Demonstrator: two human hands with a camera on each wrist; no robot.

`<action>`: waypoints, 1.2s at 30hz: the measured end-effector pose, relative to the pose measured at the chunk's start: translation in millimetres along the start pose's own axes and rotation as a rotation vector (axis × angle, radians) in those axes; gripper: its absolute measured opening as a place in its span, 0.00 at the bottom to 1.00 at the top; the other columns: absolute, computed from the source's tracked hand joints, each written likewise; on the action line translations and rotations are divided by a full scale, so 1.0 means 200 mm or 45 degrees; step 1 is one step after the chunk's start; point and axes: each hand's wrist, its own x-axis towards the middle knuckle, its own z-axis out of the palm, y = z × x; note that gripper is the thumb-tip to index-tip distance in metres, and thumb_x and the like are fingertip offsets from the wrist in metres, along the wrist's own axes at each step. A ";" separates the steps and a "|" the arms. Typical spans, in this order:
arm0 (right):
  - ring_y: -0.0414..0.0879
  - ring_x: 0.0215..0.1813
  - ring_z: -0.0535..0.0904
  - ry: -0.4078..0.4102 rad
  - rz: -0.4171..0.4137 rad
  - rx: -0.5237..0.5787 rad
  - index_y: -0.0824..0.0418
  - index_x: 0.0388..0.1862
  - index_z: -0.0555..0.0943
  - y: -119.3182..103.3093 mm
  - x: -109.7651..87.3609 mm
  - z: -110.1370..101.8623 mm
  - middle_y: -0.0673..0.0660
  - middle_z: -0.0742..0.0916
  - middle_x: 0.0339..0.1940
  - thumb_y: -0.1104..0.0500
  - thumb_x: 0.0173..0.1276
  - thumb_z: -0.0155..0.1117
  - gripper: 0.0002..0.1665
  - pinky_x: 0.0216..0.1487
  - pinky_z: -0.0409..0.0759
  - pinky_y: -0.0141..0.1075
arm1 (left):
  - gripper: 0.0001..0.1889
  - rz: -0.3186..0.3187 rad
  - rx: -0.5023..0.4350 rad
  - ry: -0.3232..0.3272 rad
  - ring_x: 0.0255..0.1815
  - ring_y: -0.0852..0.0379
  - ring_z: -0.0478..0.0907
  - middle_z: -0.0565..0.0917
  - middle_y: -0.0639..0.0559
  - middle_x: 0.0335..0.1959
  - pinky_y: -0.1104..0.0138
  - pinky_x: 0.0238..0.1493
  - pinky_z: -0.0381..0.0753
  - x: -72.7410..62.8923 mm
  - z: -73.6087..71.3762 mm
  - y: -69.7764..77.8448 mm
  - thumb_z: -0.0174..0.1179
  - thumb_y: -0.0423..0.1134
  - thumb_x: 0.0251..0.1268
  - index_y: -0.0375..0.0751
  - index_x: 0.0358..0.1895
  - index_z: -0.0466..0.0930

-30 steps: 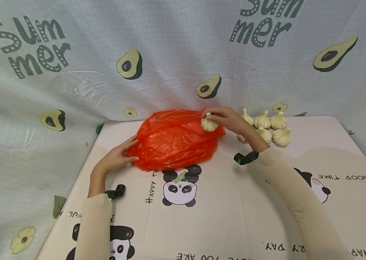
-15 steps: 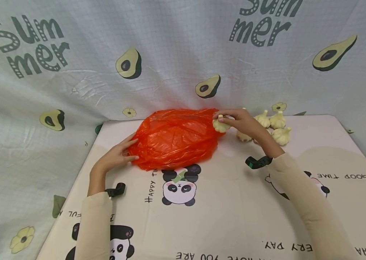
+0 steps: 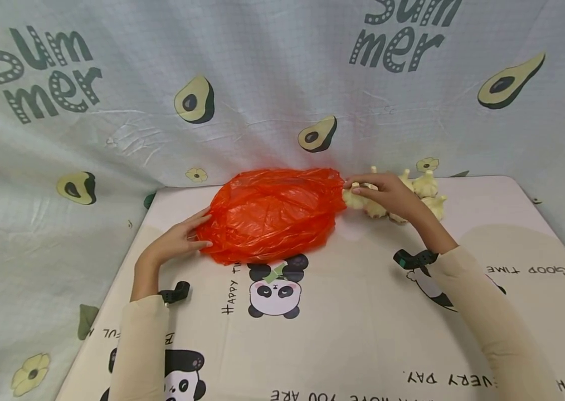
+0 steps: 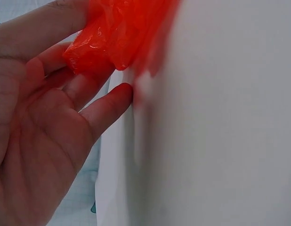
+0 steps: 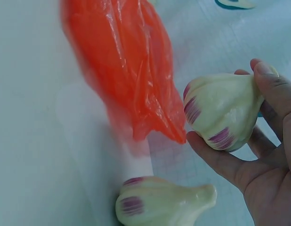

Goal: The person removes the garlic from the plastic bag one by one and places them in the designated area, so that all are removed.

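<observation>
A crumpled red plastic bag [image 3: 272,214] lies at the far middle of the table. My left hand [image 3: 174,243] rests against its left end, fingers and thumb spread; up close in the left wrist view, the fingers [image 4: 108,106] look fairly straight beside the film. My right hand [image 3: 390,192] pinches a garlic bulb [image 5: 223,113] by its stem end, just off the bag's right end. In the right wrist view another garlic bulb [image 5: 159,202] lies below the held one. Several more garlic bulbs [image 3: 424,184] sit behind and beside the right hand, partly hidden by it.
A pale tablecloth [image 3: 352,312] with panda prints and lettering covers the table. Right behind the bag and bulbs hangs a light curtain [image 3: 257,83] with avocado prints. Black wrist cameras [image 3: 415,259] sit on both forearms.
My right hand has moved right with the garlic bulb, from over the bag's right end to beside the other bulbs. My left hand stays at the bag's left end.
</observation>
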 end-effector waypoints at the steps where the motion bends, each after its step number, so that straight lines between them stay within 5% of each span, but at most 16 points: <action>1: 0.44 0.61 0.80 0.004 0.003 -0.010 0.54 0.57 0.87 0.00 -0.01 0.00 0.52 0.88 0.56 0.59 0.74 0.65 0.15 0.66 0.76 0.49 | 0.40 -0.004 -0.002 -0.002 0.82 0.37 0.48 0.49 0.47 0.84 0.37 0.75 0.55 0.00 0.00 0.00 0.66 0.45 0.68 0.38 0.79 0.58; 5: 0.42 0.61 0.81 0.023 -0.007 -0.050 0.54 0.57 0.87 0.01 -0.03 -0.01 0.52 0.88 0.57 0.59 0.73 0.66 0.16 0.65 0.78 0.47 | 0.40 -0.010 -0.006 -0.006 0.82 0.37 0.49 0.50 0.47 0.84 0.37 0.75 0.56 0.00 0.00 0.00 0.66 0.45 0.69 0.38 0.79 0.59; 13: 0.29 0.59 0.79 0.102 -0.136 -0.067 0.56 0.54 0.88 0.03 -0.06 -0.01 0.55 0.89 0.56 0.63 0.73 0.66 0.14 0.60 0.76 0.25 | 0.40 -0.010 -0.020 0.007 0.82 0.37 0.48 0.49 0.47 0.84 0.37 0.75 0.55 0.00 0.01 -0.02 0.66 0.44 0.68 0.38 0.79 0.58; 19: 0.26 0.54 0.80 0.149 -0.219 -0.047 0.60 0.51 0.89 0.05 -0.07 0.00 0.57 0.90 0.50 0.68 0.71 0.65 0.13 0.56 0.77 0.22 | 0.40 -0.017 -0.038 0.009 0.82 0.38 0.47 0.49 0.48 0.84 0.38 0.76 0.55 0.00 0.01 -0.02 0.66 0.43 0.68 0.38 0.79 0.58; 28: 0.29 0.51 0.81 0.178 -0.098 0.018 0.63 0.53 0.87 0.06 -0.08 0.01 0.61 0.90 0.48 0.68 0.72 0.64 0.13 0.53 0.76 0.20 | 0.41 -0.002 -0.036 0.003 0.82 0.37 0.48 0.50 0.47 0.84 0.37 0.76 0.54 -0.01 0.01 -0.02 0.66 0.44 0.68 0.37 0.79 0.58; 36: 0.38 0.55 0.79 0.089 0.037 0.185 0.62 0.58 0.83 0.10 -0.14 -0.03 0.59 0.86 0.52 0.58 0.82 0.53 0.16 0.58 0.74 0.22 | 0.41 -0.013 -0.028 0.007 0.82 0.38 0.48 0.49 0.48 0.84 0.38 0.76 0.55 0.00 0.01 -0.03 0.66 0.46 0.68 0.37 0.80 0.57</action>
